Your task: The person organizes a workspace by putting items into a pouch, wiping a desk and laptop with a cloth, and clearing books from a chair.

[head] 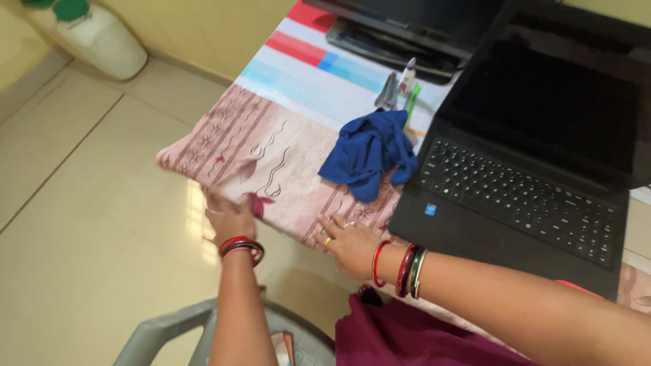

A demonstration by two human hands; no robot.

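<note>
Head view looks down on our two hands at the near edge of a table (434,102) draped in a pink patterned tablecloth (285,156). Our left hand (229,215) pinches the hanging edge of that cloth near its corner, fingers closed on the fabric, red bangles at the wrist. Our right hand (349,242) lies flat and open on the cloth just beside the front left corner of a black laptop (529,163), rings on two fingers and several bangles on the wrist. As for containers, we see only one: a white plastic jug (95,37) with a green cap standing on the floor in the far left corner against the wall (what it holds cannot be told). A crumpled blue cloth (369,154) sits on the tablecloth, touching the laptop's left side. Just behind it lie a few small items, among them a green pen (411,102) and a small white tube (407,74), too small to tell further. Farther back the cover changes to red, white and blue stripes, and a second dark device (400,34) rests there. The laptop stands open with its screen dark. Below us, a grey plastic chair (169,332) shows at the bottom edge, with maroon fabric (407,335) beside it. The floor (81,203) is pale cream tile, and the wall is a light yellow.
</note>
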